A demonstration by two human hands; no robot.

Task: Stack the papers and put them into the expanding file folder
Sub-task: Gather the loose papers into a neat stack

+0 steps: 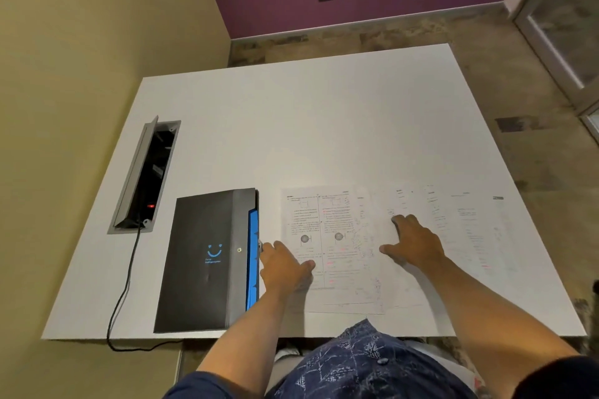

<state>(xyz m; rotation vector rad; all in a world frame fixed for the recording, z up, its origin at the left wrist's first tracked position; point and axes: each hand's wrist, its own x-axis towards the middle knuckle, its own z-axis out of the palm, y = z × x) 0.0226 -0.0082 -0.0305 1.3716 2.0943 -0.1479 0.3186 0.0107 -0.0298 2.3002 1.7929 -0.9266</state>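
Several printed papers (337,220) lie overlapping in a row on the white table (324,126), spreading rightward to a faint sheet (476,230). The black expanding file folder (204,256), with a blue smiley logo and blue pockets along its right edge, lies flat to their left, its flap shut. My left hand (282,266) rests palm down on the left edge of the leftmost sheet, fingertips close to the folder's blue edge. My right hand (411,243) presses flat, fingers spread, on the middle papers. Neither hand grips anything.
An open grey cable box (146,175) is set into the table at the left, with a black cable (124,285) running off the front edge. A wall stands close on the left. Bare table surface lies beyond the papers.
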